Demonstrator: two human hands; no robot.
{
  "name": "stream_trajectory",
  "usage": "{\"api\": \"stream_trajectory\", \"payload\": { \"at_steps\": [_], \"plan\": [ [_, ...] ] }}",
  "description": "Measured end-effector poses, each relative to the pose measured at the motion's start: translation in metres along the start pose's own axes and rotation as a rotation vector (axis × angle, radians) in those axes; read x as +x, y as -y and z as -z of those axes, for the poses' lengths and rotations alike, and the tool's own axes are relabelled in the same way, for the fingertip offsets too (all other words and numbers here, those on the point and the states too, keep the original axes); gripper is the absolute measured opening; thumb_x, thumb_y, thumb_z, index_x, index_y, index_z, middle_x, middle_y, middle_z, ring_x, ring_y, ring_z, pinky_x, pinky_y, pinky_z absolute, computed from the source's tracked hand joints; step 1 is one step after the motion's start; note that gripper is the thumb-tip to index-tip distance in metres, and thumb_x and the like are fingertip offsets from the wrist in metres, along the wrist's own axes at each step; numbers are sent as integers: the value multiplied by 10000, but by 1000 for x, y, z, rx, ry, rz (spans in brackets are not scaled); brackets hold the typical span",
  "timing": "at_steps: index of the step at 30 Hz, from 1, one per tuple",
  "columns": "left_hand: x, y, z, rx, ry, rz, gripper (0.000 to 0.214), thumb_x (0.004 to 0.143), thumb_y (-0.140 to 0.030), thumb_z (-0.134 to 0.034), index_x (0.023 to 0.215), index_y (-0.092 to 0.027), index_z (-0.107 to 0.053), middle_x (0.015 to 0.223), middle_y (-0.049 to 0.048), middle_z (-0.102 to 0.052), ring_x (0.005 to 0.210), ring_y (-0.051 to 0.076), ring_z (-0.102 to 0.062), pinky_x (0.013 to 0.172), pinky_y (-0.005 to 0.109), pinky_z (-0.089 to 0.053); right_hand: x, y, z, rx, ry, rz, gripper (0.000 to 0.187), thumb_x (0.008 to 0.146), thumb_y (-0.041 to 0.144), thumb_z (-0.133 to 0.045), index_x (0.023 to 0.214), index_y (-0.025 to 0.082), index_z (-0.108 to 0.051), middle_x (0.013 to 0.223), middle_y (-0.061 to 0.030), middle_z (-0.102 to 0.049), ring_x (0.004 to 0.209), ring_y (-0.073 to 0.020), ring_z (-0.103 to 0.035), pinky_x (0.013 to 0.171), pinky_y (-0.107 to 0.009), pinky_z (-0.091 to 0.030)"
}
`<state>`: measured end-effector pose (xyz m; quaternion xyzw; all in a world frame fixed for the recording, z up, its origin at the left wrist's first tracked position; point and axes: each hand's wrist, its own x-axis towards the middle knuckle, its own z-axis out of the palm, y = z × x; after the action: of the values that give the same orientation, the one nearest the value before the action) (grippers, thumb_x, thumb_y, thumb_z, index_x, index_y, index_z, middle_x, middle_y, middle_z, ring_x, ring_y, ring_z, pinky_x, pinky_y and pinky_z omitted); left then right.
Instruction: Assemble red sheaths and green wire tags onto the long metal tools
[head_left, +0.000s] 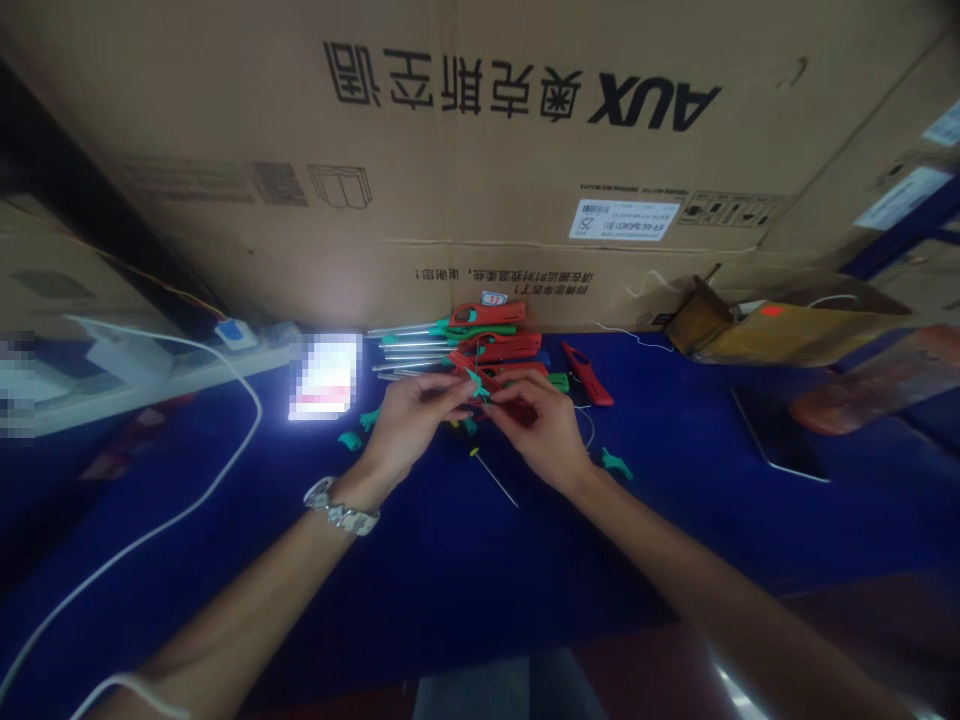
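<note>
Head view, centre: left hand [409, 415] pinches a green piece [478, 383] slanting down-right toward the nearby right hand [546, 425], whose grip I cannot tell.

Lighters [514, 346] are red or green, with silver tubes [412, 348]. Counter [450, 580] is solid blue. Carton [412, 220] is brown with black print [619, 100].

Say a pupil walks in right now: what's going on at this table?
A person is working with both hands at a blue table. The left hand pinches a small green part. The right hand is bent in close beside it; exactly what its fingertips grip is too small to tell. Several lighters lie just beyond the hands, and a thin rod with a yellow end lies on the table between the forearms.
</note>
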<state>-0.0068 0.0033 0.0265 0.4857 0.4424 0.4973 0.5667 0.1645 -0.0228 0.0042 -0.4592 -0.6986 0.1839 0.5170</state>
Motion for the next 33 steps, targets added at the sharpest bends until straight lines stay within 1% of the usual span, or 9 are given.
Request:
{"api": "stream_trajectory", "payload": {
  "at_steps": [5,9,15,17,21,25,28,30,33],
  "plan": [
    [-1,4,-4,30,-6,-24,286,621,-355,-882,775,-145,-765,769,31,-737,688,159,-674,711,331,-610,0,2,0,-19,-23,6,44,819,189,-710,810,221,-681,1052,-58,-685,915,-196,-688,803,-365,-556],
    [0,6,-2,85,19,-48,247,643,-345,-867,774,-165,-758,749,27,-738,661,158,-677,695,313,-588,0,1,0,4,-68,-14,136,798,212,-735,741,220,-612,1026,-60,-693,939,-207,-684,804,-370,-555],
    [9,6,14,246,216,-109,186,728,-366,-806,799,-197,-774,790,39,-757,683,161,-679,711,292,-544,0,0,0,-27,-8,108,123,814,210,-725,808,235,-605,1051,-62,-697,981,-208,-687,874,-397,-549],
    [11,6,18,286,239,-121,182,736,-372,-798,787,-199,-777,759,38,-749,661,158,-665,687,284,-528,0,1,1,-37,10,132,125,819,206,-719,810,240,-599,1063,-62,-697,998,-210,-686,884,-402,-551],
    [7,4,14,252,196,-109,200,707,-379,-814,720,-186,-767,704,30,-724,608,140,-623,640,270,-502,-1,1,1,-35,5,156,130,824,202,-714,812,243,-592,1075,-62,-697,997,-206,-686,877,-398,-561],
    [-1,4,4,118,110,-33,193,658,-360,-842,687,-189,-756,680,16,-710,610,130,-614,639,265,-500,-2,0,0,-9,-22,140,139,826,209,-717,802,239,-583,1064,-67,-692,989,-205,-685,849,-389,-574],
    [-3,6,0,58,98,10,176,647,-335,-846,689,-190,-755,700,12,-713,627,123,-620,658,263,-511,-2,0,0,-17,-24,137,130,832,211,-707,809,243,-583,1066,-62,-694,1005,-209,-681,861,-402,-573],
    [-4,8,-3,-1,82,6,182,642,-324,-849,695,-184,-747,720,10,-717,649,126,-630,689,275,-527,-2,0,0,-21,-41,149,125,838,206,-697,815,245,-580,1065,-61,-695,1017,-209,-679,866,-403,-571],
    [-6,13,-9,-89,-3,-33,229,620,-323,-862,735,-170,-737,745,8,-725,685,141,-646,738,300,-540,-3,0,-1,-31,-81,170,133,838,211,-699,821,248,-573,1053,-61,-699,1010,-211,-682,864,-402,-568]
  ]
}}
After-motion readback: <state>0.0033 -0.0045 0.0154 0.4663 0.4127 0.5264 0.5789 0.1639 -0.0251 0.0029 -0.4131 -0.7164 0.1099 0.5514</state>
